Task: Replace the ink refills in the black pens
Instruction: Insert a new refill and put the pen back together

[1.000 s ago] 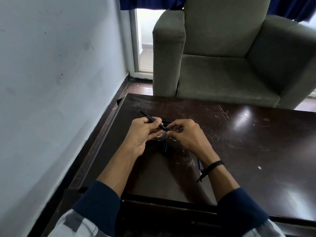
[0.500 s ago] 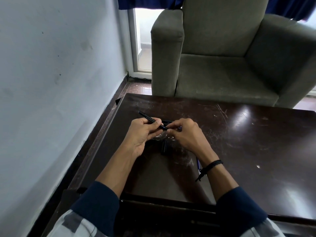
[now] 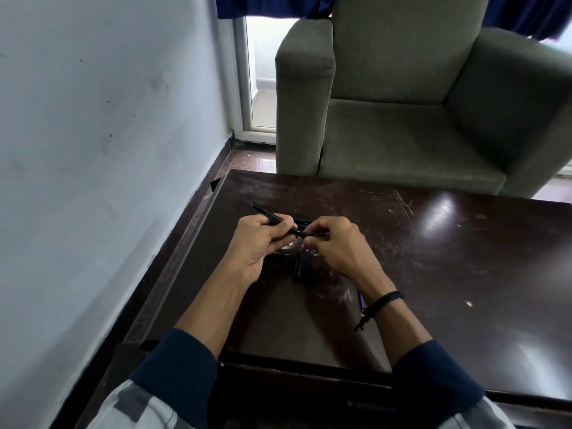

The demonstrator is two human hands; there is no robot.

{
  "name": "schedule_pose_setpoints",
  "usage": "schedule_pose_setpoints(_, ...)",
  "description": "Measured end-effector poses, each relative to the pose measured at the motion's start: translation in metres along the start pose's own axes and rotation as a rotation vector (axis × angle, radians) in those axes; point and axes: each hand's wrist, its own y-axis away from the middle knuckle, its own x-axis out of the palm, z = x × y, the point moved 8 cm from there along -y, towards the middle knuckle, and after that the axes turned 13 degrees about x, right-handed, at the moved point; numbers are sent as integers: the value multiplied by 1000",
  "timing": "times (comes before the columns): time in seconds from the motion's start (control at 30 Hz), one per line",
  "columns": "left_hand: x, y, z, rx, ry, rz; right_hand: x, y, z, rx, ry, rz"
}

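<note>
My left hand (image 3: 258,243) grips a slim black pen (image 3: 266,214) whose far end points up and left over the dark table (image 3: 433,274). My right hand (image 3: 335,244) pinches the pen's near tip with thumb and fingers closed on it. Just beyond the hands lie more black pens (image 3: 303,221), partly hidden. A short black pen part (image 3: 299,269) lies on the table below the hands. A blue refill (image 3: 360,300) shows beside my right wrist, mostly hidden by the arm.
A grey-green armchair (image 3: 418,103) stands against the table's far edge. A pale wall (image 3: 93,150) runs close along the left side. A glass door (image 3: 260,82) is behind the chair. The table's right half is glossy and scratched.
Both hands stay together on the pen; the grip and the pen's angle look almost the same. The view has shifted slightly.
</note>
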Motion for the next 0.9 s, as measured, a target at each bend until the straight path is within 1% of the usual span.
schedule_pose_setpoints(0.27, -3, -1, -2, 4, -4, -9, 3, 1, 2, -16, 13, 19)
schedule_pose_setpoints(0.53, -1, 1, -1, 2, -11, -2, 7, -3, -3, 29, 7, 49)
schedule_pose_setpoints(0.77, 0, 1, 0, 2, -10, 4, 15, -6, -6, 78, -30, 150)
schedule_pose_setpoints(0.9, 0, 1, -2, 3, -11, 1, 16, -4, -5, 81, -56, 178)
